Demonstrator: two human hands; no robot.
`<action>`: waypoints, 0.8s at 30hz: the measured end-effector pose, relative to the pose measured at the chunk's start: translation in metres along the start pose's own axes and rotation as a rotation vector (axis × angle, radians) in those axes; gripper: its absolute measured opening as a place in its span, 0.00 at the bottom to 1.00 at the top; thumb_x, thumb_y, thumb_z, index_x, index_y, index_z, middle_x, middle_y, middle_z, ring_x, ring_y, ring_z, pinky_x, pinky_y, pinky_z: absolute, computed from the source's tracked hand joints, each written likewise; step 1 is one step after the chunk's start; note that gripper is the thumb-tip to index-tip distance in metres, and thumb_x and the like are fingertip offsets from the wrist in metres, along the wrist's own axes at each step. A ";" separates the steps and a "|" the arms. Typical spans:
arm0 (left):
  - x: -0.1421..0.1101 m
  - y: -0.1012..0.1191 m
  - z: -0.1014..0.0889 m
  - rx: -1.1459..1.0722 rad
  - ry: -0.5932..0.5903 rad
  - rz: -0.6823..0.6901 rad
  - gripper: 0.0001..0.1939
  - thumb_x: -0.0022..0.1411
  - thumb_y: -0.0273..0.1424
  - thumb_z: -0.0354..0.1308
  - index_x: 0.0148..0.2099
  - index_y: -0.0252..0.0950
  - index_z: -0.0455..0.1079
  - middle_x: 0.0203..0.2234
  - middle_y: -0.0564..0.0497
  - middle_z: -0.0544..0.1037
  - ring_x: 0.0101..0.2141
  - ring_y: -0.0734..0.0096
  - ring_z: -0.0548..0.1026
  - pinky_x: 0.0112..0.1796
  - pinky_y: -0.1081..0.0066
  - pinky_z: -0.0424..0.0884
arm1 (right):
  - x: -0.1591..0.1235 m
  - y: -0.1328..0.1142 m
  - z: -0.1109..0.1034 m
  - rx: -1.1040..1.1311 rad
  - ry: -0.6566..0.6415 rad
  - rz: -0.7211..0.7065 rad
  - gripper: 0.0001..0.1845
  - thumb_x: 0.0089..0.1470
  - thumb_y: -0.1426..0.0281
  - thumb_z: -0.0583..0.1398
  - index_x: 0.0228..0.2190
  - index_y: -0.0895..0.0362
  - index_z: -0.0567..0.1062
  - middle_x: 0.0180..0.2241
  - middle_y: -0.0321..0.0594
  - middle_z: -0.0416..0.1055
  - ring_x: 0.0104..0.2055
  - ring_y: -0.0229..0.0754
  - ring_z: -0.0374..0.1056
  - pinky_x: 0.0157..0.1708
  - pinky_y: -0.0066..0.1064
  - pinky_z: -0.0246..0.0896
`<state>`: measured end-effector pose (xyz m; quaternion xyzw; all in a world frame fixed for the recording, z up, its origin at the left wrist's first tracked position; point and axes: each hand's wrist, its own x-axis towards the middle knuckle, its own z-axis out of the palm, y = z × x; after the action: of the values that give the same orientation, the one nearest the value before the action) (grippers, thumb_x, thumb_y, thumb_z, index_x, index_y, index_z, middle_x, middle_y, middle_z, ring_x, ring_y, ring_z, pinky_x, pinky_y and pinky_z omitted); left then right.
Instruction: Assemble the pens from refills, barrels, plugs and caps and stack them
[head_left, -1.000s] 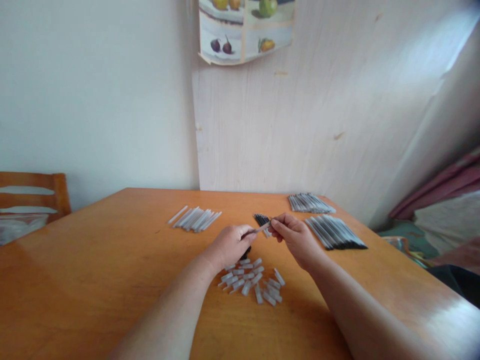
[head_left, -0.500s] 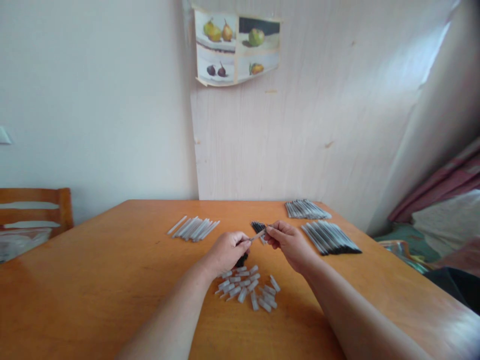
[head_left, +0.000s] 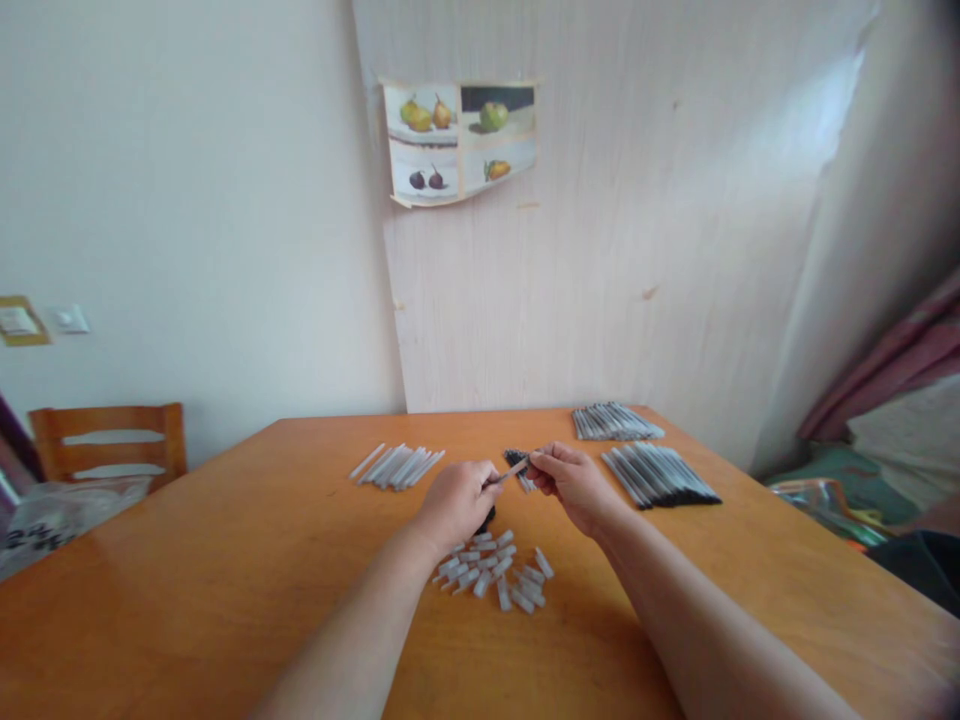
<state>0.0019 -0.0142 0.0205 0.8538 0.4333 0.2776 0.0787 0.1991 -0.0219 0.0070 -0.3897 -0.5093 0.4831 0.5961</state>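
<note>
Above the middle of the table, both hands hold one slim pen with a pale, translucent barrel. My left hand is closed round its left end, hiding that part. My right hand pinches the other end between thumb and fingertips. Under my left hand lies a small heap of black parts, partly covered. Several short translucent plastic pieces are scattered nearer me. Just behind the held pen is a bunch of thin black-ended sticks, partly hidden by the right hand.
Loose clear tubes lie at the back left of the wooden table. Two rows of pens lie on the right: a nearer black-ended row and a farther row. A wooden chair and a plastic bag are at left.
The camera view has tilted upward and turned slightly left. Both hands keep hold of the pen in nearly the same pose; the piles look the same.
</note>
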 end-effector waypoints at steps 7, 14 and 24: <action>0.009 0.001 -0.002 -0.060 0.047 -0.086 0.11 0.58 0.39 0.56 0.37 0.40 0.75 0.31 0.49 0.80 0.31 0.67 0.74 0.31 0.71 0.62 | -0.001 -0.008 -0.001 -0.012 0.022 0.015 0.17 0.46 0.57 0.64 0.26 0.59 0.71 0.24 0.39 0.71 0.22 0.33 0.61 0.23 0.27 0.53; 0.022 -0.009 0.008 -0.487 0.317 -0.218 0.14 0.56 0.40 0.58 0.37 0.35 0.75 0.30 0.49 0.79 0.30 0.69 0.73 0.32 0.72 0.64 | -0.005 -0.017 -0.018 -0.528 -0.175 0.122 0.07 0.45 0.67 0.62 0.25 0.57 0.70 0.20 0.36 0.70 0.21 0.33 0.62 0.20 0.24 0.50; 0.018 -0.025 0.030 -0.900 0.477 -0.360 0.19 0.51 0.44 0.63 0.37 0.32 0.71 0.28 0.49 0.77 0.22 0.79 0.66 0.25 0.76 0.62 | -0.015 -0.025 -0.017 -1.163 -0.778 0.206 0.08 0.41 0.67 0.62 0.16 0.59 0.74 0.16 0.36 0.70 0.20 0.35 0.61 0.22 0.27 0.50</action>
<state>0.0091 0.0185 -0.0061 0.5612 0.4168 0.6042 0.3825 0.2199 -0.0414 0.0241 -0.4904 -0.8214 0.2907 0.0173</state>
